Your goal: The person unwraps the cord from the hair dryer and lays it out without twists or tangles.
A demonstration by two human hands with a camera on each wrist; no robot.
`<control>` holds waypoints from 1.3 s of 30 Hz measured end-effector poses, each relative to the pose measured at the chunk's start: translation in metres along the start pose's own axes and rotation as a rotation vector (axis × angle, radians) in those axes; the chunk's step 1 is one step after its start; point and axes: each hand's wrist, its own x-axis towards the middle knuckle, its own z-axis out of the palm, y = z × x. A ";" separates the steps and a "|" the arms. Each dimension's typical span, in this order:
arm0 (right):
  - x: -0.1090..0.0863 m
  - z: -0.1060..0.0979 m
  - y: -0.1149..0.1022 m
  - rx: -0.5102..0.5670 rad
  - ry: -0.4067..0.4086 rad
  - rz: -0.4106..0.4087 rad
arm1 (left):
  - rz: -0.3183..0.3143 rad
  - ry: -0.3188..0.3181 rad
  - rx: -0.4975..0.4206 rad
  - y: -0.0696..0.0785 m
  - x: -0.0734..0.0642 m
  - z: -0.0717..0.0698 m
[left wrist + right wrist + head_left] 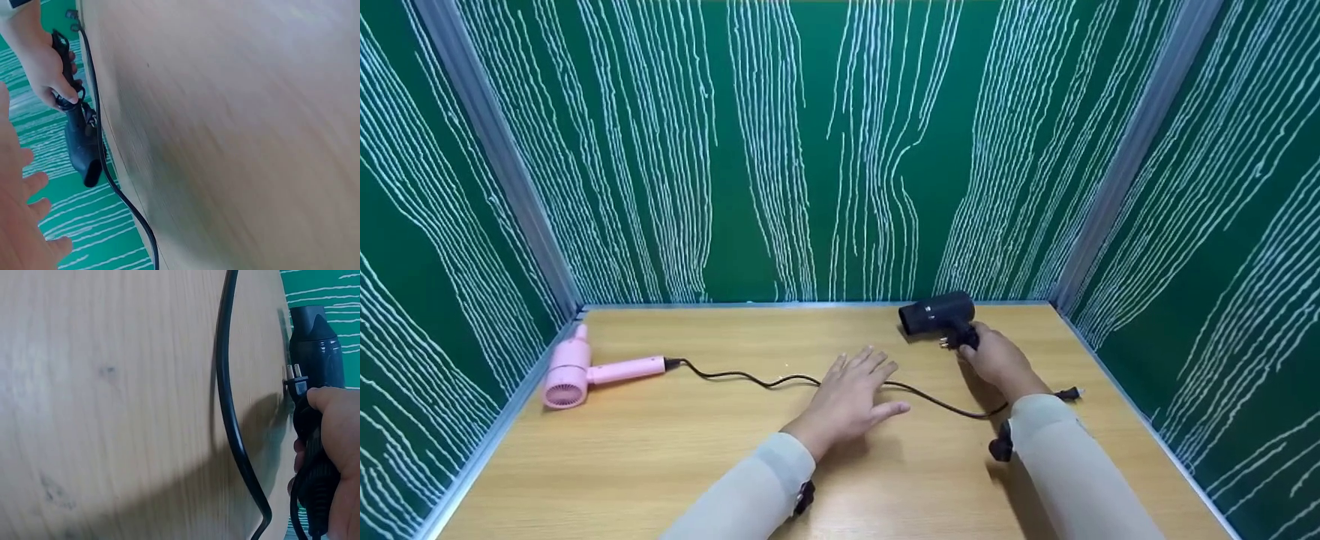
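Observation:
My right hand (pixel 997 361) grips the handle of a black hair dryer (pixel 937 313) near the back of the table, its nozzle facing left. The black dryer's cord is bundled along the handle under my fingers, and its plug (pixel 297 378) pokes out beside the thumb. With fingers spread, my left hand (pixel 847 397) is over the middle of the table, above a black cord (pixel 735 373); whether it touches the cord is hidden. That cord runs from a pink hair dryer (pixel 568 367) lying at the left edge to a plug (pixel 1069 394) at the right.
The wooden table (pixel 660 465) is bounded at the back and sides by green panels (pixel 765 150) with white wavy lines. Grey metal posts (pixel 1132 150) stand at the corners. A dark device is strapped at each wrist.

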 end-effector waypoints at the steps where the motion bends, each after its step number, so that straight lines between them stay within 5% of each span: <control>1: -0.002 0.000 -0.002 0.008 0.007 -0.008 | -0.007 0.003 -0.019 -0.002 0.000 -0.001; 8: -0.012 -0.005 -0.022 0.014 0.034 -0.073 | -0.079 0.058 -0.118 -0.023 -0.005 -0.010; 16: -0.027 -0.005 -0.045 0.027 0.033 -0.136 | -0.172 0.138 -0.338 -0.048 -0.014 -0.021; 31: -0.064 0.012 -0.099 -0.098 0.185 -0.506 | -0.417 0.332 -0.738 -0.090 -0.038 -0.033; 39: -0.084 0.023 -0.128 -0.121 0.182 -0.626 | -0.411 0.380 -0.849 -0.097 -0.046 -0.050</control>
